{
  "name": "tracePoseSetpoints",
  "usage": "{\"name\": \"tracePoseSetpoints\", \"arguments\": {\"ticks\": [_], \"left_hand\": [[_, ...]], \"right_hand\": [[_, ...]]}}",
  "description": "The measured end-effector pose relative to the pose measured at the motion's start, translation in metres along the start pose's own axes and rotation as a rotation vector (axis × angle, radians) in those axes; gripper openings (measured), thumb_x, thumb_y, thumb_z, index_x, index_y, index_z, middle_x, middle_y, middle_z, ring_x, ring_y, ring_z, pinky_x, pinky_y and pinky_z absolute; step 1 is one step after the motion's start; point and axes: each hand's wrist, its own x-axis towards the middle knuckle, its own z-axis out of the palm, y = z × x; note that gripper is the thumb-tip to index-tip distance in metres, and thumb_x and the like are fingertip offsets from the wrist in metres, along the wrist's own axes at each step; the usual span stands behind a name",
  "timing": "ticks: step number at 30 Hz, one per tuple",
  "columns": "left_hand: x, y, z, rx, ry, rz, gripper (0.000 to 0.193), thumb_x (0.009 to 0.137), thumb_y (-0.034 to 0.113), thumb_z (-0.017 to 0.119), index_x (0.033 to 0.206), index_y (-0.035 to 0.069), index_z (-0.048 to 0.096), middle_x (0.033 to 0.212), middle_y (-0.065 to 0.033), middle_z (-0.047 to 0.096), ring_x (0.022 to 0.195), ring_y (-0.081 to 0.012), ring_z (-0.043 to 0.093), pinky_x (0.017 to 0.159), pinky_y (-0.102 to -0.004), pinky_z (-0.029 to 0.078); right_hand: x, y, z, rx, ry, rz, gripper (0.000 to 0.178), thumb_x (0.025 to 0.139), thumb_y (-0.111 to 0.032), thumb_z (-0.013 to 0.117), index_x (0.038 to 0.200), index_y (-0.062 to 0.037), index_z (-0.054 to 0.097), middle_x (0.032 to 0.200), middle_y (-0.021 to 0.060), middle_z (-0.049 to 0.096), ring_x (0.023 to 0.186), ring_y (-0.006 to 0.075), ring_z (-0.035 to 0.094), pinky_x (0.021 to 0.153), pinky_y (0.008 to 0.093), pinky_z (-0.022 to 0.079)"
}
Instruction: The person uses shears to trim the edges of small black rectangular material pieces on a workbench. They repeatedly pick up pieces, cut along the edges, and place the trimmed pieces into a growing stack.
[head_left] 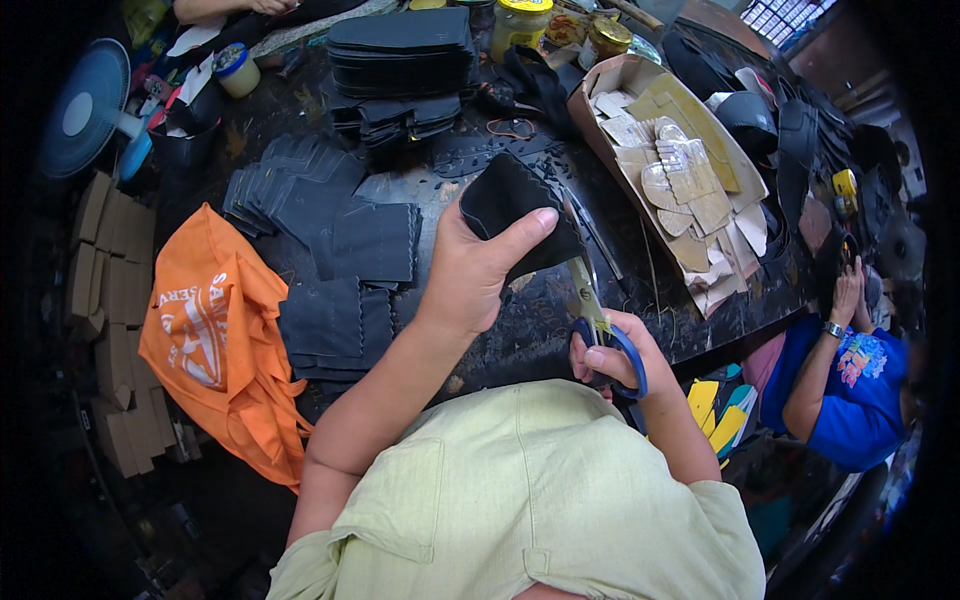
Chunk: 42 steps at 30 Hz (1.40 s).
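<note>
My left hand [480, 260] grips a black fabric piece [510, 195] with a zigzag edge, its thumb pressed on the front and its other fingers behind. In my right hand [625, 350] is a pair of scissors [588, 290] with blue handles, its fingers through the loops. The blades point up and away, right beside the right edge of the black piece; whether they touch it I cannot tell. Left of my left hand lie several similar black pieces [365, 240], fanned and overlapping on the dark table [480, 350]. More of them [325, 320] lie nearer to me.
Tall black stacks [400, 60] stand at the back. To the right is a cardboard box [585, 95] of pattern pieces. An orange cloth bag [215, 340] hangs over the left edge. Jars [520, 25], a blue fan [85, 110] and a co-worker in blue [850, 400] are around the table.
</note>
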Motion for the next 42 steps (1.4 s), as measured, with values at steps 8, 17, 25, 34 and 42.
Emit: {"name": "tracePoseSetpoints", "arguments": {"ticks": [8, 17, 25, 34, 42], "left_hand": [[-0.004, -0.015, 0.008, -0.072, 0.122, 0.064, 0.022, 0.083, 0.001, 0.073, 0.103, 0.003, 0.062, 0.095, -0.0047, 0.066, 0.084, -0.0115, 0.064, 0.079, -0.0274, 0.055], [0.004, -0.008, -0.005, 0.006, 0.076, -0.023, 0.026, 0.082, 0.000, 0.072, 0.106, 0.001, 0.061, 0.096, -0.0051, 0.066, 0.084, -0.0128, 0.065, 0.079, -0.0280, 0.055], [0.013, 0.019, -0.023, 0.291, -0.088, -0.064, 0.032, 0.081, 0.000, 0.072, 0.111, -0.002, 0.060, 0.098, -0.0067, 0.068, 0.085, -0.0130, 0.066, 0.077, -0.0287, 0.057], [0.015, 0.031, -0.021, 0.419, -0.184, -0.076, 0.031, 0.082, 0.001, 0.072, 0.111, -0.004, 0.060, 0.098, -0.0066, 0.067, 0.085, -0.0118, 0.065, 0.076, -0.0281, 0.057], [0.016, 0.033, -0.019, 0.485, -0.196, -0.050, 0.033, 0.079, 0.004, 0.076, 0.108, -0.001, 0.062, 0.093, -0.0040, 0.067, 0.080, -0.0098, 0.065, 0.074, -0.0251, 0.057]], "right_hand": [[0.013, 0.014, 0.024, -0.060, 0.178, -0.043, 0.016, 0.088, -0.014, 0.072, 0.088, -0.0045, 0.059, 0.076, -0.0003, 0.060, 0.069, 0.0059, 0.057, 0.062, 0.0204, 0.047], [0.005, 0.009, 0.018, -0.160, 0.248, 0.069, 0.015, 0.087, -0.014, 0.070, 0.087, -0.0035, 0.060, 0.071, 0.0027, 0.061, 0.060, 0.0097, 0.059, 0.057, 0.0222, 0.048], [-0.015, -0.006, -0.016, -0.084, 0.011, 0.169, 0.021, 0.086, -0.017, 0.074, 0.085, -0.0050, 0.057, 0.069, -0.0008, 0.058, 0.057, 0.0049, 0.054, 0.052, 0.0203, 0.045], [-0.017, -0.012, -0.028, -0.091, -0.058, 0.130, 0.020, 0.085, -0.012, 0.073, 0.082, -0.0050, 0.055, 0.068, 0.0002, 0.057, 0.054, 0.0066, 0.055, 0.052, 0.0222, 0.048], [-0.017, -0.014, -0.028, -0.120, -0.037, 0.152, 0.020, 0.085, -0.009, 0.074, 0.080, -0.0045, 0.055, 0.064, -0.0007, 0.055, 0.053, 0.0068, 0.055, 0.050, 0.0224, 0.047]]}}
